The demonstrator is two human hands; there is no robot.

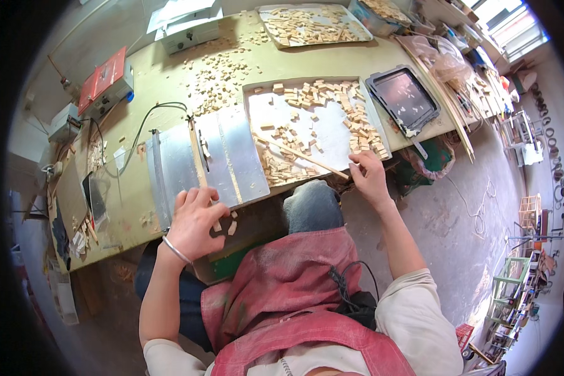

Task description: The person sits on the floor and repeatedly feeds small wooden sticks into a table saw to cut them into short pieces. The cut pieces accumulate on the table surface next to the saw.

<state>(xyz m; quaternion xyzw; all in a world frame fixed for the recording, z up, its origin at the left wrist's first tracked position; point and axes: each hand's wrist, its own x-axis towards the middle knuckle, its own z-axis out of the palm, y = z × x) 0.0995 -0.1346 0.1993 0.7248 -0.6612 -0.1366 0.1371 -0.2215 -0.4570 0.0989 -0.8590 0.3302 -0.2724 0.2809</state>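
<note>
My left hand (196,220), a bangle on its wrist, reaches over the front edge of a grey metal plate (235,153). Its fingers are bent but spread, with the thumb held apart. Small wooden blocks (232,227) show just beside its thumb and fingertips; whether they touch the hand is unclear. A narrow wood strip (198,153) runs along the plate toward these fingers. My right hand (371,180) is at the front right of a white tray (323,128) of wooden blocks, fingers curled together. A thin wooden stick (301,155) slants across the tray, ending by its thumb. What the fingers hold is hidden.
Loose wooden pieces (216,78) lie behind the plate. Another full tray (313,25) stands at the back. A black tray (407,97) and long wood strips (442,94) are at right. A red-lidded box (103,78) and a black cable (147,119) are at left.
</note>
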